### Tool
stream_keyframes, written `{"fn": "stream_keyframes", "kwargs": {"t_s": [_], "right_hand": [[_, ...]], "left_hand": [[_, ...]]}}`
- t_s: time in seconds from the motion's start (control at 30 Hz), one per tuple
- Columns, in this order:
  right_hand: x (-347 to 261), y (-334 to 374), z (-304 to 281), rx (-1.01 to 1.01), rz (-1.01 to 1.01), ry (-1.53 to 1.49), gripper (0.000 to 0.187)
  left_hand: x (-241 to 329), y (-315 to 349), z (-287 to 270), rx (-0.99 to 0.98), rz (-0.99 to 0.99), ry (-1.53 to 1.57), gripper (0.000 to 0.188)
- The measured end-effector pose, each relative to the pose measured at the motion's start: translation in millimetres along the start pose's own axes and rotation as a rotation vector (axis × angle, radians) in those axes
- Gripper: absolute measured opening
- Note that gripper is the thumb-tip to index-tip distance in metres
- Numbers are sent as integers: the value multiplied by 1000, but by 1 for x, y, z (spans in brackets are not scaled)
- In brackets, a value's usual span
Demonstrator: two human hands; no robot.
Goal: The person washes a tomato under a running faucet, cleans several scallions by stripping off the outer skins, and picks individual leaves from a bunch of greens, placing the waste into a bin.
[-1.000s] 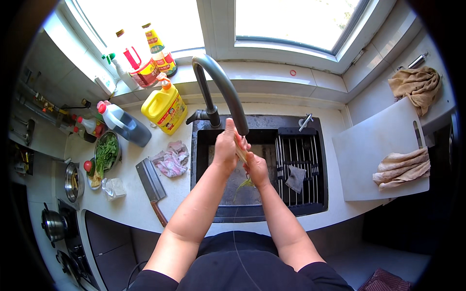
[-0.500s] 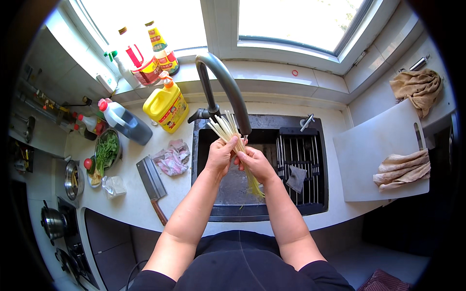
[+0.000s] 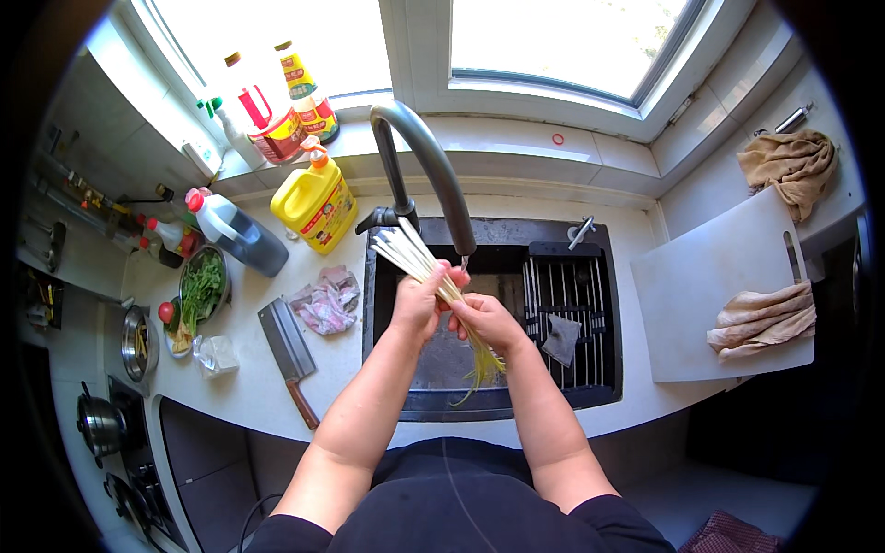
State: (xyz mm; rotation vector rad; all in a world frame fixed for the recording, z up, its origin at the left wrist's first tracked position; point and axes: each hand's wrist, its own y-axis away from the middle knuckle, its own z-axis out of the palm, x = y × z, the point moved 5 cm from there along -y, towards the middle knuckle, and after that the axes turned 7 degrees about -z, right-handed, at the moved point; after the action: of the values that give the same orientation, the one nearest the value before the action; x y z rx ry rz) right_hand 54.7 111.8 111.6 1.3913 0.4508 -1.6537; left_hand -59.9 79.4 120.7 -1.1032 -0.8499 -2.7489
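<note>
Over the black sink (image 3: 442, 406), near the tap (image 3: 431, 161), a bundle of stalks (image 3: 449, 290) slants from upper left to lower right. Reads light overall, fairly stiff through the middle, probably slick if wet; single stalks likely bend or snap under a hard squeeze. Best hold: round the middle, both hands, snug but not crushing. Left hand (image 3: 419, 302) has fingers wrapped round the bundle, nearer the pale ends (image 3: 398, 247); right hand (image 3: 490, 321) grasps it just beside, lower down, thumb pressing on the stalks. Pale ends fan out, look firmest. Yellow-green tips (image 3: 484, 364) trail limp below the right hand, likely the weakest part, poor place to grab.

Vs one second ago: hands lower, nearer the body, stalks now in plain view. Vs half a second ago: hands nearly same spot, both grips kept; bundle tilts further left, pale ends shifted left, tips now with a thin strand hanging toward the sink's front edge
</note>
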Motion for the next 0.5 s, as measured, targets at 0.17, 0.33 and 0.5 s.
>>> {"fn": "stream_keyframes", "kwargs": {"t_s": [0.17,0.33,0.5], "right_hand": [[3,6,-22,15,-61,76,22],[-8,-15,-19,-10,-100,72,26],[-20,-17,-15,-67,-73,71,34]], "left_hand": [[26,-1,-5,53,98,218,25],[22,6,12,-151,73,117,41],[24,6,12,-17,113,18,36]]}}
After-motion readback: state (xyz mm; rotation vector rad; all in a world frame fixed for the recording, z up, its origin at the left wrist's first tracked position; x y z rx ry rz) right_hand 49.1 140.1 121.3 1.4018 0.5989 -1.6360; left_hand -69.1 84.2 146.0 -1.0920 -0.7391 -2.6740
